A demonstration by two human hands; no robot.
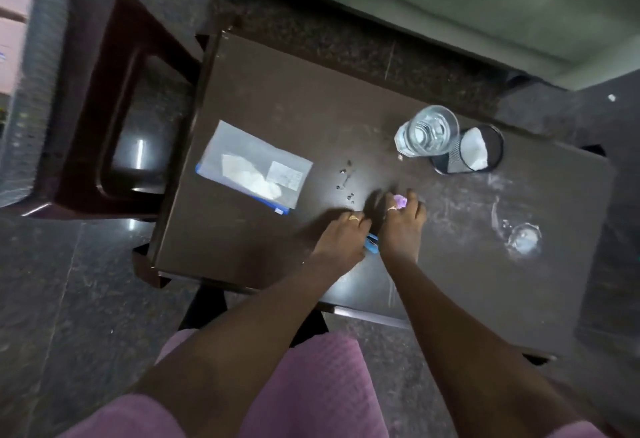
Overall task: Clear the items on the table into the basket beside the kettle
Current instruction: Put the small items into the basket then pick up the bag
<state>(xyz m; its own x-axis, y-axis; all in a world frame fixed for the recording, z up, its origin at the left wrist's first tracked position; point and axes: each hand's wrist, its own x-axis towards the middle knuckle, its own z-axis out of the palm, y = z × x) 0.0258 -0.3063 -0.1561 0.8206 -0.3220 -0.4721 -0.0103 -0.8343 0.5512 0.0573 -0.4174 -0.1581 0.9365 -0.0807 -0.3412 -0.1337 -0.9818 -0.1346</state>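
Note:
Both my hands are low over the middle of the dark table (270, 91). My right hand (401, 226) curls its fingers round a small purple object (400, 201). My left hand (341, 238) lies right beside it with fingers curled, and a blue object (372, 243) pokes out from under its palm. Several tiny dark bits (346, 181) lie just beyond my fingertips. A clear zip bag (254, 164) holding white paper lies at the left. A basket and a kettle are not in view.
A drinking glass (429, 131) stands at the back right, touching a black mesh cup (450, 164) with white paper in it. A small clear glass piece (523, 237) lies on the right. A dark stool (114, 98) stands left of the table.

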